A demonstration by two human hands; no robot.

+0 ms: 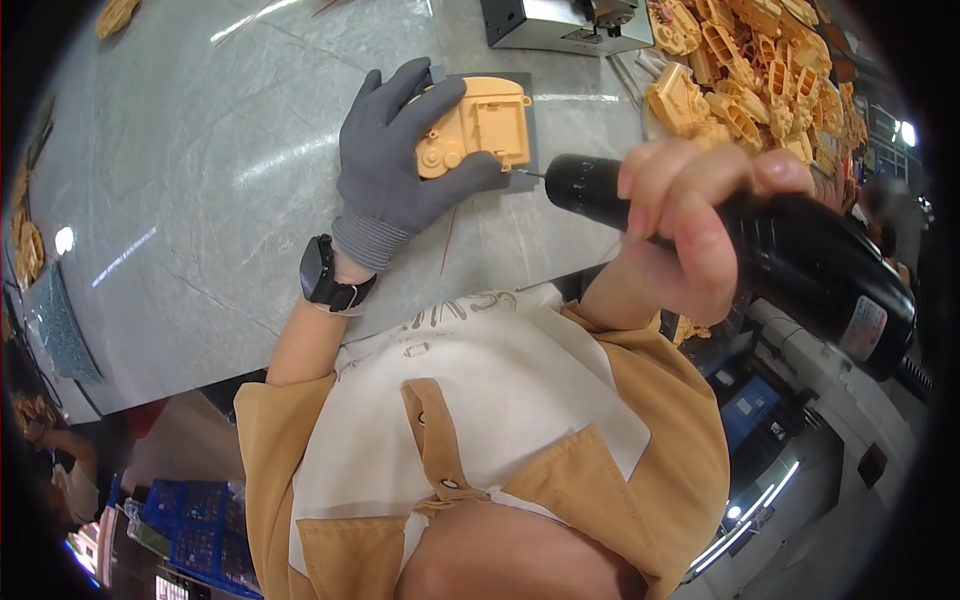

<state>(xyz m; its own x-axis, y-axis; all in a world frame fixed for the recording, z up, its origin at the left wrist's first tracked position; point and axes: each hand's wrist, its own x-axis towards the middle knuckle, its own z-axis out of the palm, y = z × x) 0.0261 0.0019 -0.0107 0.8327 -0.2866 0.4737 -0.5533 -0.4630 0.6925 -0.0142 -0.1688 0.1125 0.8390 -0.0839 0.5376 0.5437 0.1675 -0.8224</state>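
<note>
An orange-yellow plastic housing (500, 125) with a recessed rectangular bay lies on a grey block (532, 95) on the table. My left hand (405, 150), in a grey knit glove, grips the housing from its left side, thumb along the near edge and fingers over the far edge. My bare right hand (695, 215) is wrapped round a black electric screwdriver (800, 255) held nearly level. Its thin bit points left and meets the housing's near right corner, beside my left thumb. Whether a screw sits at the tip is too small to tell.
A large heap of similar orange plastic parts (760, 75) fills the table's far right. A grey metal box-shaped device (570, 25) stands at the back. More orange parts (28, 250) lie at the left rim. Blue crates (200, 525) stand below the table, and another person's arm (72, 450) shows at lower left.
</note>
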